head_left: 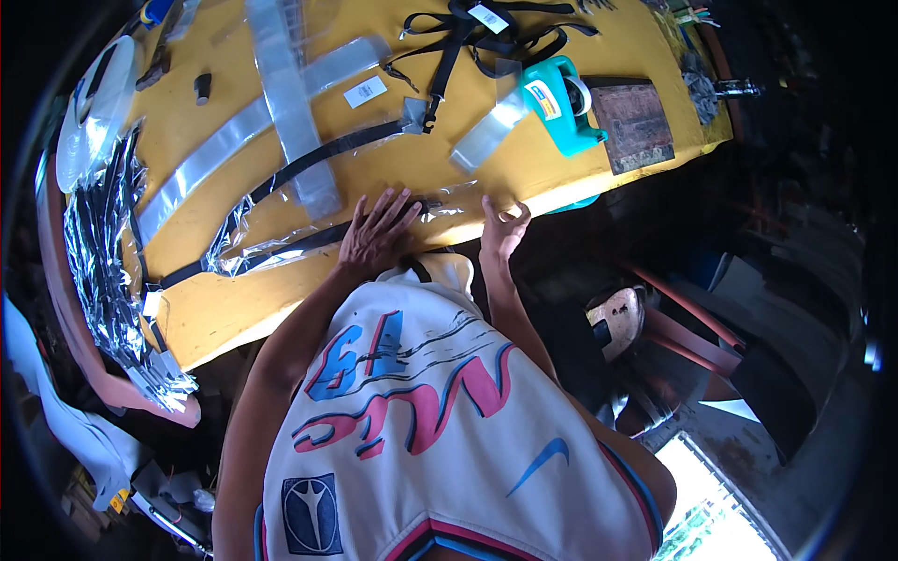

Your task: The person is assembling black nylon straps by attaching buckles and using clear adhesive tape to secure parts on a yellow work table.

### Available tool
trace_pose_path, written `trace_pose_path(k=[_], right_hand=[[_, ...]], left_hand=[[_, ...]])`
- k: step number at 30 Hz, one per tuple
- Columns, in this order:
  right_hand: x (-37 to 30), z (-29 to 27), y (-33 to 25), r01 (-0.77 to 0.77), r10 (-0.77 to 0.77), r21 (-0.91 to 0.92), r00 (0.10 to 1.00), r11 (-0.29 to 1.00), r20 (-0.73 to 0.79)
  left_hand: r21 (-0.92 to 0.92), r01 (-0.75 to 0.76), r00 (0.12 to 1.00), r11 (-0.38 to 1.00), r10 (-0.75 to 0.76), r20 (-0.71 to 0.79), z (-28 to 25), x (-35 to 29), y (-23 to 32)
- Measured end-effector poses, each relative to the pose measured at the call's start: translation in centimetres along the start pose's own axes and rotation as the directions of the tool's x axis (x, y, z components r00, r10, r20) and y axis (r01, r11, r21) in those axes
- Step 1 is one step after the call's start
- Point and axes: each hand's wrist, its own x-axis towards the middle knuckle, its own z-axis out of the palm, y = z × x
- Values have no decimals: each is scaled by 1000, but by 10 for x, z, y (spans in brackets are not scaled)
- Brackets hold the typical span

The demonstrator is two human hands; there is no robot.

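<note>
My left hand (pixel 379 232) lies flat with spread fingers near the front edge of the yellow table. Its fingers rest at a black strap (pixel 304 245) partly covered in clear plastic film. Close by, at the table's edge, is my right hand (pixel 505 231). Its fingers are curled and its thumb stands apart, with nothing visible between them. A second black strap (pixel 323 151) in clear film runs behind the left hand. Beyond the right hand stands a teal tape dispenser (pixel 558 107). A clear plastic strip (pixel 486 136) lies beside it.
Wide clear strips (pixel 292 112) cross on the yellow table (pixel 393 98). At the back lie tangled black straps (pixel 458 33) and white labels (pixel 365 91). Film-wrapped black straps (pixel 98 224) hang over the left edge. A dark flat plate (pixel 633 126) lies right of the dispenser.
</note>
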Motion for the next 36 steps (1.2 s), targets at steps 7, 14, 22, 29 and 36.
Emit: trace_pose_path(k=[7,14,22,29,36], right_hand=[[7,15,33,-248,225,314,968,916,108],[-5,-9,-13,12,-14,38,998,999,62],[2,-10,-8,25,-23,-44,999,999,46],[17,2,6,259,-259,-36,966,965,7],[12,-18,-24,258,-258,171,966,951,-23]], left_hand=[[11,-13,1000,1000,12,24,2,3,4],[-33,8,1000,999,-7,22,0,1,4],[8,13,999,1000,-13,30,2,-1,-1],[8,13,999,1000,-13,-31,3,-5,0],[-74,-1,998,997,-3,-56,6,2,4]])
